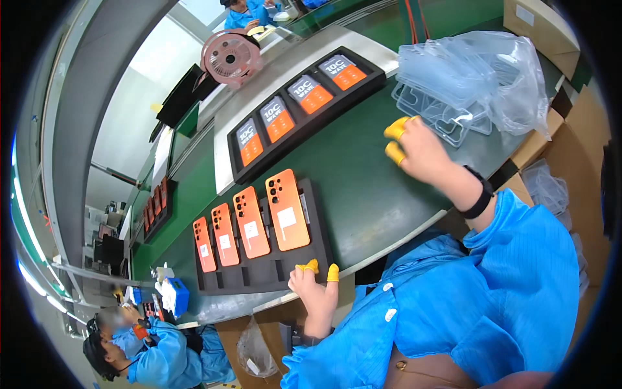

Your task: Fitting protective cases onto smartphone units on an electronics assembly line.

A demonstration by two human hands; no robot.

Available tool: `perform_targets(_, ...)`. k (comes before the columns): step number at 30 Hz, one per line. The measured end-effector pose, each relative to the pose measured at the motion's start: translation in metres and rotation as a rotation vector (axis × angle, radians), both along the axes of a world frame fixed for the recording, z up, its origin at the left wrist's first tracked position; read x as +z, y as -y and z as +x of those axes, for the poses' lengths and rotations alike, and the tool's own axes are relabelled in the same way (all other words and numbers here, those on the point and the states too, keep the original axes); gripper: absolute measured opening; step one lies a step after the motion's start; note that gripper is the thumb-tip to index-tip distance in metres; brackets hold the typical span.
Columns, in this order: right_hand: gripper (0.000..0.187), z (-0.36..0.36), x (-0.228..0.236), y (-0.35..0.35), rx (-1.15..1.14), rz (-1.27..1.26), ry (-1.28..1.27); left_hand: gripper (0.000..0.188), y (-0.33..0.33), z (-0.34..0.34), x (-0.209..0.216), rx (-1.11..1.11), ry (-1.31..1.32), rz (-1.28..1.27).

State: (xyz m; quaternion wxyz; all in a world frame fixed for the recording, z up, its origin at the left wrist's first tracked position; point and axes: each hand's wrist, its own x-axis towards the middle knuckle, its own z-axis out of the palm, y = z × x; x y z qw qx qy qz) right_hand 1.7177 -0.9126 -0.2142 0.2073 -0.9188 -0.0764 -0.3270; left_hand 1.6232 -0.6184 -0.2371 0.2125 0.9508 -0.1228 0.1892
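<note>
Four orange phones (282, 219) lie backs up on a black foam tray (317, 223) by the counter's (366, 194) near edge, toward its left end. Left hand (314, 285) is at the tray's near right corner; grip fairly narrow, yellow-capped tips parted, nothing seen between. Touching the foam or just above, can't tell. Right hand (420, 149) is over the counter, just beside the clear plastic pieces (444, 81) and plastic bag (521, 97) at the right end; grip wide, nothing in it. Another black tray (308, 125) with four grey-and-orange items (277, 120) sits toward the far edge. Step looks like between-holds handling at the phone tray, judging by both empty grips. Next move seems to call for bringing the right hand to whichever piece is wanted and narrowing its grip.
</note>
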Motion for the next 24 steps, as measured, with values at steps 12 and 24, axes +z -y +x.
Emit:
perform_targets(12, 0.022, -0.022, -0.028, 0.046, -0.02, 0.021, -0.415, 0.028, 0.013, 0.045, 0.023, -0.008, -0.047, -0.123)
perform_targets(24, 0.041, -0.052, -0.023, 0.054, 0.117, -0.246, -0.41, 0.045, 0.001, 0.117, -0.016, 0.145, 0.039, 0.2)
